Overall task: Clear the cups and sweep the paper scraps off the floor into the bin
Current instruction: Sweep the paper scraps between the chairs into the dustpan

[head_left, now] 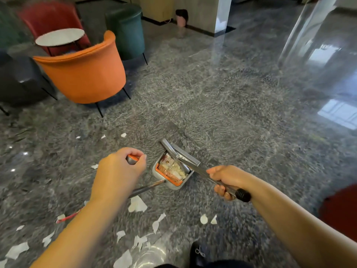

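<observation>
Head view: my left hand (119,171) curls round the orange-capped top of the dustpan handle (133,158), grip tight on it. My right hand (225,182) holds the broom handle (204,174), grip wrapped round. The dustpan (170,172) sits mid-floor with scraps inside. Paper scraps (137,205) lie scattered over the near floor (222,105). Pink bin (181,17) stands far off by the wall.

My arms are bare from wrist to elbow: no sleeves, watch, rings or gloves show on my left hand (117,171) or my right hand (225,181). Below, my black shoe (199,253) carries a small pale ornament, and dark clothing shows beside it
</observation>
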Demonstrator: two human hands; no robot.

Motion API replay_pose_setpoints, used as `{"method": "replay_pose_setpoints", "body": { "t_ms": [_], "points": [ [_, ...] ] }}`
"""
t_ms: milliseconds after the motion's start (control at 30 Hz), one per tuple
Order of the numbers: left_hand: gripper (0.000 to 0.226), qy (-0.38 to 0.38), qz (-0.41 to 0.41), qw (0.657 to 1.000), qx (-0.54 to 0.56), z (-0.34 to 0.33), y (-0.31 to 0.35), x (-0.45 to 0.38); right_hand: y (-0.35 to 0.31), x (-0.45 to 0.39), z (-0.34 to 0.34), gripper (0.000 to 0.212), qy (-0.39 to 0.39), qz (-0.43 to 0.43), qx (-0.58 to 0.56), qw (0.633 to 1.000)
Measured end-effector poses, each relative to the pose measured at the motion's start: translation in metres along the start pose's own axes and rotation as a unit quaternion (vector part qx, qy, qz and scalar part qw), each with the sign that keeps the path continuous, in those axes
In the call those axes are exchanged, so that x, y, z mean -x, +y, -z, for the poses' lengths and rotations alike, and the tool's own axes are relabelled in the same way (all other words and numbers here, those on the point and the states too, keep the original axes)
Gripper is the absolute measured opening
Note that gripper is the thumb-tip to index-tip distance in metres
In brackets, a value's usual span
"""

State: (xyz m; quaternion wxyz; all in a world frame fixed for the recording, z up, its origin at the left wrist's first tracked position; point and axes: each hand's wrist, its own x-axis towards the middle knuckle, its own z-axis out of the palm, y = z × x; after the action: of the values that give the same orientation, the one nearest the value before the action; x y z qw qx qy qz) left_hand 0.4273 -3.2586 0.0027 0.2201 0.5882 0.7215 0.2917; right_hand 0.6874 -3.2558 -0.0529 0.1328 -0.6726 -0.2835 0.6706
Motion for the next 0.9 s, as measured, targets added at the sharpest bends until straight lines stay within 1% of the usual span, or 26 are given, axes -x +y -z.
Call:
{"method": "replay_pose_setpoints", "body": {
  "t_ms": [300,433,533,634,767,900],
  "points": [
    [0.007,0.001,-0.011,1.000,0.010,-0.035,0.039,-0.162,-0.129,-0.088,0.056,0.022,0.014,0.006,0.007,1.000],
    [0.009,-0.014,-0.013,1.000,0.004,-0.058,0.044,-0.257,-0.196,-0.147,0.077,0.021,0.009,-0.001,-0.013,1.000],
    [0.009,-0.025,-0.017,1.000,0.006,-0.070,0.050,-0.325,-0.247,-0.184,0.087,0.026,0.023,0.003,0.001,1.000],
    [0.009,-0.038,-0.026,0.999,0.005,-0.077,0.061,-0.388,-0.300,-0.216,0.098,0.027,0.029,-0.010,-0.009,1.000],
    [0.008,-0.049,-0.042,0.998,-0.005,-0.088,0.078,-0.470,-0.369,-0.256,0.112,0.024,0.035,0.010,-0.006,0.999],
    [0.007,-0.047,-0.050,0.998,0.009,-0.105,0.094,-0.548,-0.431,-0.302,0.133,0.032,0.027,0.008,-0.010,1.000]
  ]
}}
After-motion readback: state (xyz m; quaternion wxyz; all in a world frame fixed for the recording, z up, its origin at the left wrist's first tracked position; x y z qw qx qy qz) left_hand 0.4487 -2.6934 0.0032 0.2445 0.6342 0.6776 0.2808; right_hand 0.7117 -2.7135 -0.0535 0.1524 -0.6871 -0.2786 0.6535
